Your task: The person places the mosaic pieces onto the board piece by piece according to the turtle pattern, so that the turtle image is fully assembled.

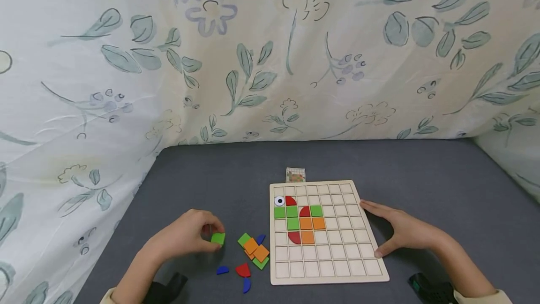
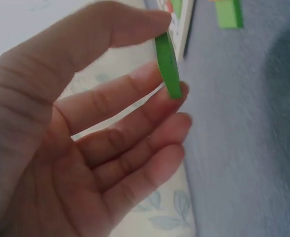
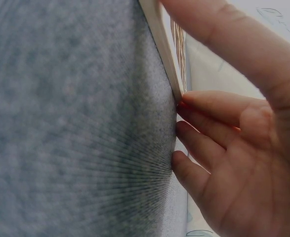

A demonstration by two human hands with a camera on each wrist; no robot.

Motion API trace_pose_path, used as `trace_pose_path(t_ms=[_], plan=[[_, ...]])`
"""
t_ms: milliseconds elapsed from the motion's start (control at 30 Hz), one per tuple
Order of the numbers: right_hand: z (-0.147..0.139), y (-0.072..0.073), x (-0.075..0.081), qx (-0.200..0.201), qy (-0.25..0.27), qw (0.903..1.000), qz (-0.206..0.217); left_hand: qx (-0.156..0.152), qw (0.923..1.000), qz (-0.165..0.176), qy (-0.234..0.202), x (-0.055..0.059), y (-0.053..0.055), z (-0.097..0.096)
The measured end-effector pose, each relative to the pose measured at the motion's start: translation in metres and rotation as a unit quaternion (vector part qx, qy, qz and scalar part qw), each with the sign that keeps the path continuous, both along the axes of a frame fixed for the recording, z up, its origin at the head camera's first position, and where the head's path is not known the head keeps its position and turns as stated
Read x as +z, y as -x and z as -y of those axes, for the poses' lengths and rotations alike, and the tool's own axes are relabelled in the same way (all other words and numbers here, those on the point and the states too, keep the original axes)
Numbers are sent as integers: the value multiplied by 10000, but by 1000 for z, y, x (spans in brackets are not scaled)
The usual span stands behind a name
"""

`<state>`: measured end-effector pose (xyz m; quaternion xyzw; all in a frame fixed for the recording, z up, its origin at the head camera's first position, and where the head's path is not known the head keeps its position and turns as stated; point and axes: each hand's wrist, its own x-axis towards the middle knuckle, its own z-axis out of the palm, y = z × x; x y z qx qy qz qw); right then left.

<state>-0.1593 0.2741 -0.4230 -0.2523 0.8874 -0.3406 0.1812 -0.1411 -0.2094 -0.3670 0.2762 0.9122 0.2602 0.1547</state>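
My left hand pinches a green square tile between thumb and fingertips, left of the loose pieces. In the left wrist view the green tile is seen nearly edge-on, the other fingers spread loosely below it. A wooden grid board lies on the dark cloth. On it sit green, orange and red pieces and a white eye tile. My right hand rests along the board's right edge, thumb and fingertips touching it. The right wrist view shows the fingertips against the board's edge.
Between the left hand and the board lie loose pieces: orange squares, green squares, a red quarter-round and several blue pieces. A small pattern card lies behind the board. Floral fabric hangs at the back and sides.
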Motion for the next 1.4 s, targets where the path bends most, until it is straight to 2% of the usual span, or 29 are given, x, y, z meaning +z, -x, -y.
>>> trace_pose_path(t_ms=[200,400,600,800,1133,1233,1400], plan=[[-1,0,0,51,6,10000,32,-100,9986,-528,-15,1,7,-23],[0,0,0,51,-56,10000,-24,-142,9944,-1043,109,3,16,-61],[-1,-1,-1,80,-26,10000,47,-319,9943,-1018,60,6,21,-102],[0,-3,-2,63,-2,10000,9,-590,9937,-950,-91,2,24,-137],[0,-2,1,-13,-72,10000,20,-688,9903,-1202,-74,-5,29,-175],[0,-1,3,8,-60,10000,13,-680,9898,-1250,-26,-11,29,-182],[1,-1,1,-14,-33,10000,31,-823,9864,-1413,150,-29,27,-194]])
